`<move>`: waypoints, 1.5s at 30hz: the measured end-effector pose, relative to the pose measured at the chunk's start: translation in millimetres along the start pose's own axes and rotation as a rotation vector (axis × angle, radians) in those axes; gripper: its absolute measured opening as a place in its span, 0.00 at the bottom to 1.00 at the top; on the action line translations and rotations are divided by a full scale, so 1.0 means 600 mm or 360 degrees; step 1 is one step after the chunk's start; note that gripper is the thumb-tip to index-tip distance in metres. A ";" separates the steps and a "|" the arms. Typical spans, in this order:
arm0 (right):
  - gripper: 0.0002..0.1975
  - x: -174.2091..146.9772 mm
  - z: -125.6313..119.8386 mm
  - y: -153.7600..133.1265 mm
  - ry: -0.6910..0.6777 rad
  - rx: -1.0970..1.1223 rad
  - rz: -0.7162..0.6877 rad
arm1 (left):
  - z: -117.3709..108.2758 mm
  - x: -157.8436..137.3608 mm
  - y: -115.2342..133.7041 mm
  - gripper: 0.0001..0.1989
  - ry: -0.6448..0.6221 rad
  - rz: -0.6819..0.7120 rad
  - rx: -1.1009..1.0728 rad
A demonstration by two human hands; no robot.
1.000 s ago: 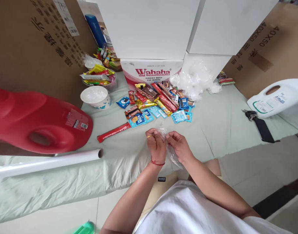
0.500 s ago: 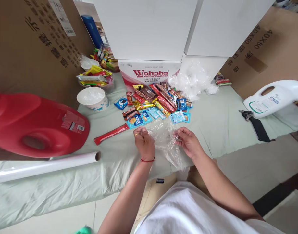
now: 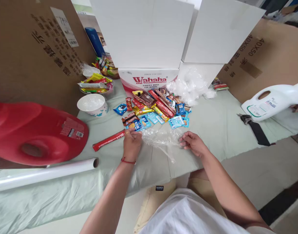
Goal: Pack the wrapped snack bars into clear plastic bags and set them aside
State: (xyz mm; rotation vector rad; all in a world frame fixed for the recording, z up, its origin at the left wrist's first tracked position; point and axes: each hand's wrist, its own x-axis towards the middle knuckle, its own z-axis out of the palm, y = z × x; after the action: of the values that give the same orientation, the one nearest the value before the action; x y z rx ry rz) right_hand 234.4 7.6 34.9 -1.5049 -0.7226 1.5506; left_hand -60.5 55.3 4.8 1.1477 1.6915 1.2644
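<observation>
A clear plastic bag (image 3: 161, 138) is stretched sideways between my two hands, just above the cloth. My left hand (image 3: 132, 143) pinches its left end, close to a long red packet (image 3: 108, 140) lying on the cloth. The bag's right end is in the closed fingers of my right hand (image 3: 193, 143). Beyond the bag lies a loose pile of wrapped snacks: light-blue sachets (image 3: 176, 122), red sticks (image 3: 165, 109), yellow packets (image 3: 160, 113) and a dark brown bar (image 3: 147, 98).
A white bowl (image 3: 94, 110) and a tub of snacks (image 3: 107, 92) stand left, with a red jug (image 3: 39, 133) and a white roll (image 3: 46, 172) nearer. Behind are a Wahaha box (image 3: 149, 79) and crumpled plastic (image 3: 191, 86). Right: a white jug (image 3: 268, 102) and keys (image 3: 246, 118).
My hands have moved apart, the left one leftward and the right one slightly rightward. The bag between them is now pulled wider and hangs less. The camera's view has shifted slightly.
</observation>
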 end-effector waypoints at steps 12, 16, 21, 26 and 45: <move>0.16 0.025 0.013 0.017 0.0028 -0.0224 -0.0061 | -0.041 -0.060 0.000 0.45 -0.1320 0.1440 0.0947; 0.14 0.038 -0.002 0.017 0.0045 -0.0364 -0.0105 | -0.067 -0.049 -0.024 0.34 -0.1568 0.1398 0.1019; 0.18 0.053 -0.020 0.002 -0.0035 -0.0408 -0.0103 | -0.095 -0.052 -0.023 0.13 -0.1540 0.1335 0.0876; 0.23 0.063 -0.033 -0.026 0.0004 -0.0418 -0.0196 | -0.102 -0.058 -0.023 0.08 -0.1434 0.1328 0.0754; 0.27 -0.003 0.014 0.012 -0.0175 -0.0289 0.0007 | 0.023 -0.132 0.025 0.18 -0.0517 0.1095 0.1178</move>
State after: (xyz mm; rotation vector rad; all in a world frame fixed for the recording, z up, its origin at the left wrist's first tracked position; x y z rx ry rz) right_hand 224.6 3.8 30.3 -1.5613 -0.9460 1.6167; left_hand -17.5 -13.1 18.4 2.3807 1.5927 0.7143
